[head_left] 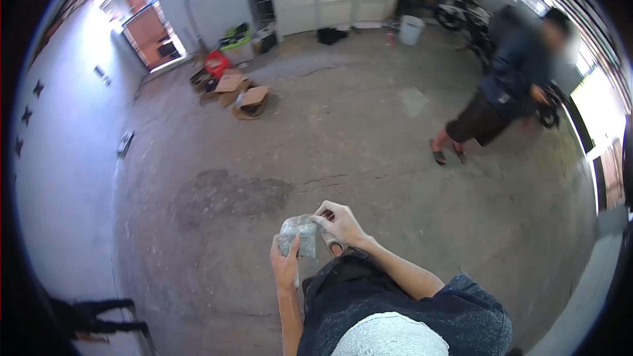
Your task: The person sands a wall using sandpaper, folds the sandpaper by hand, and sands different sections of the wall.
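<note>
Nearest the lens: pale, rough-textured patch (392, 336) at the bottom edge, dark shirt (471, 313) spreading around it.
Left hand (287, 267): clasping the grey flat piece (302, 244), thumb laid right across its front!
Right hand (341, 222): fingers bunched at that piece's upper right corner, pinching the edge.
Grey flat piece: up between both hands, above the concrete floor (369, 191), just beyond the dark legwear (336, 270), its top paler and rounded.
Sandal (331, 244): peeking out below the right hand.
Right flank: over there, another person (508, 79) in dark clothes, on their feet, body tilted, near the motorbikes (461, 12).
Far side: cardboard boxes (254, 99) with flaps up, red bag (216, 62) just behind; white bucket (411, 29) near pale louvred doors (336, 0).
Left wall (72, 105): three dark star shapes (26, 115) in a row.
</note>
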Motion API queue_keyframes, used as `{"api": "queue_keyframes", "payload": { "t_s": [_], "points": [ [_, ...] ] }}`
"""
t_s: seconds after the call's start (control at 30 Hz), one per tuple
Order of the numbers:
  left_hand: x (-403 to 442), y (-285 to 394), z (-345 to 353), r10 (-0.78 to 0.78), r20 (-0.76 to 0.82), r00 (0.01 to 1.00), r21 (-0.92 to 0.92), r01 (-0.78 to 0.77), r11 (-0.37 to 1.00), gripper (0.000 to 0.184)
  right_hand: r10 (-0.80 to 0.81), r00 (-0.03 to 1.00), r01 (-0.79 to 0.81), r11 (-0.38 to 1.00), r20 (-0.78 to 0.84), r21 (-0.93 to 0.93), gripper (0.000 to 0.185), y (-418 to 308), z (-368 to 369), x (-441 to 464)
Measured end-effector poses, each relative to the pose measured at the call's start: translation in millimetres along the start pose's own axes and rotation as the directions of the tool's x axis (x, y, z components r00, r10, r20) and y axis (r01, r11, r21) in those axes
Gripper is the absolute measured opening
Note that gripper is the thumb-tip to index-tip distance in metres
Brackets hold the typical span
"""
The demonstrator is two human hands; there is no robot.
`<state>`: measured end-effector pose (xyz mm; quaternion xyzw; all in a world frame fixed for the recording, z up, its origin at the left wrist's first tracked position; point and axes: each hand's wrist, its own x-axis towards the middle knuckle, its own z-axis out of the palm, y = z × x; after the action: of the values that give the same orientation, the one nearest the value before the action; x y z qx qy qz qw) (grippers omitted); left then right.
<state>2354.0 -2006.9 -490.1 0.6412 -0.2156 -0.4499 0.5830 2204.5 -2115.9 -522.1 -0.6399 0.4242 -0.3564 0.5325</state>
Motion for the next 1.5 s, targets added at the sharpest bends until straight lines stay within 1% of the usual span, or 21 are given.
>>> {"api": "queue_keyframes", "payload": {
  "t_s": [0.07,0.13,0.23,0.3,0.33,0.37,0.4,0.47,0.6,0.73,0.8,0.87,0.9,0.93,1.03,1.07,1.13,1.23,1.3,1.47,1.5],
  "points": [
    [39.8,1.2,-0.4,0.046,0.069,0.997,0.027,-0.048,0.998,0.019,-0.041,0.999,0.042,0.998,0.033,-0.056,0.016,-5.9,-4.0,48.4],
    [54.4,5.1,-3.2,0.043,-0.014,0.999,0.036,-0.043,0.998,0.018,-0.040,0.993,0.042,0.999,0.115,-0.018,0.016,-15.4,-2.7,76.8],
    [85.2,11.0,-8.9,0.071,-0.063,0.995,-0.062,-0.075,0.995,0.017,0.090,0.943,-0.123,0.989,0.322,0.082,0.018,-25.0,4.0,126.1],
    [99.6,21.4,-13.3,-0.028,-0.103,0.994,-0.266,-0.001,0.964,0.019,0.133,0.899,-0.192,0.976,0.417,0.101,0.019,-20.8,15.6,154.7],
    [107.3,27.0,-16.2,-0.040,-0.133,0.990,-0.271,0.002,0.963,0.019,0.171,0.861,-0.257,0.959,0.478,0.119,0.020,-17.9,23.3,167.8],
    [111.2,29.9,-18.9,-0.065,-0.150,0.987,-0.304,0.017,0.953,0.020,0.224,0.819,-0.299,0.952,0.528,0.060,0.024,-12.4,30.6,176.7],
    [118.0,31.4,-23.2,-0.091,-0.160,0.983,-0.338,0.032,0.941,0.021,0.229,0.804,-0.307,0.950,0.549,0.054,0.024,-8.9,41.5,184.8],
    [138.6,19.8,-36.1,-0.108,-0.198,0.974,-0.369,0.029,0.929,0.022,0.233,0.764,-0.393,0.907,0.601,0.149,0.024,-5.2,62.2,201.3],
    [204.8,10.3,-70.2,-0.107,-0.221,0.970,-0.401,0.010,0.916,0.028,0.254,0.753,-0.375,0.923,0.607,0.080,0.023,-0.1,107.4,257.8],
    [286.0,51.6,-104.6,-0.113,-0.263,0.958,-0.309,0.028,0.951,0.032,0.234,0.794,-0.305,0.952,0.560,0.035,0.019,-2.1,162.8,333.4],
    [316.6,77.8,-125.1,-0.181,-0.162,0.970,-0.298,0.126,0.946,0.031,0.220,0.808,-0.285,0.958,0.547,0.035,0.018,-10.4,192.1,366.5],
    [340.7,93.0,-145.9,-0.201,-0.202,0.959,-0.291,0.137,0.947,0.030,0.166,0.827,-0.241,0.968,0.537,0.072,0.017,-21.6,222.9,397.2],
    [361.4,102.2,-157.1,-0.207,-0.229,0.951,-0.278,0.140,0.950,0.029,0.195,0.815,-0.257,0.966,0.546,0.037,0.017,-29.0,237.0,414.8],
    [385.2,109.7,-169.7,-0.205,-0.235,0.950,-0.281,0.136,0.950,0.029,0.192,0.812,-0.253,0.967,0.551,0.037,0.017,-31.3,253.1,437.0],
    [422.3,126.1,-203.3,-0.160,-0.210,0.965,-0.201,0.117,0.972,0.029,0.086,0.836,-0.114,0.993,0.543,0.018,0.018,-42.1,291.9,472.7],
    [429.3,136.4,-208.2,-0.132,-0.225,0.965,-0.210,0.084,0.974,0.029,0.091,0.835,-0.120,0.993,0.543,0.019,0.018,-45.3,302.2,477.3],
    [463.2,144.0,-223.3,-0.098,-0.248,0.964,-0.225,0.042,0.974,0.030,0.138,0.828,-0.140,0.989,0.543,-0.037,0.017,-49.5,328.5,505.4],
    [514.7,135.3,-248.8,-0.125,-0.323,0.938,-0.303,0.022,0.953,0.030,0.145,0.813,-0.124,0.989,0.564,-0.076,0.016,-49.0,369.4,551.1],
    [545.9,142.4,-264.3,-0.191,-0.343,0.920,-0.342,0.067,0.937,0.031,0.142,0.800,-0.110,0.990,0.583,-0.089,0.016,-49.5,395.3,581.9],
    [666.6,154.8,-314.6,-0.140,-0.413,0.900,-0.343,-0.011,0.939,0.031,0.143,0.747,-0.092,0.989,0.650,-0.113,0.018,-33.5,474.6,694.0],
    [687.1,162.5,-325.3,-0.143,-0.446,0.883,-0.325,-0.011,0.946,0.031,0.155,0.719,-0.130,0.988,0.678,-0.088,0.019,-29.4,491.3,716.0]
  ]
}}
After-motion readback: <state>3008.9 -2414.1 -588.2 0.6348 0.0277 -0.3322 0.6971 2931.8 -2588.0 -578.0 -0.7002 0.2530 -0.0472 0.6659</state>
